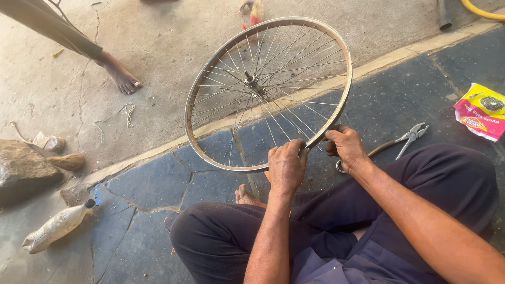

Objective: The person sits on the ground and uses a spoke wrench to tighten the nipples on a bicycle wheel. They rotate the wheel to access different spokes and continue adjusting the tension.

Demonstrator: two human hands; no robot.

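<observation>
A bare bicycle wheel rim (210, 71) with thin spokes and a hub (250, 79) stands tilted in front of me, without a tyre. My left hand (286, 165) is closed on the rim's near edge. My right hand (345, 147) grips the rim just to the right of it, fingers curled over the metal. I sit cross-legged in dark trousers, with a bare foot (244, 197) showing under the wheel.
Pliers (410, 138) lie on the dark stone floor to the right, near a pink and yellow packet (481, 111). A crushed plastic bottle (55, 227) and a rock (23, 168) lie at left. Another person's bare foot (121, 76) stands on the concrete.
</observation>
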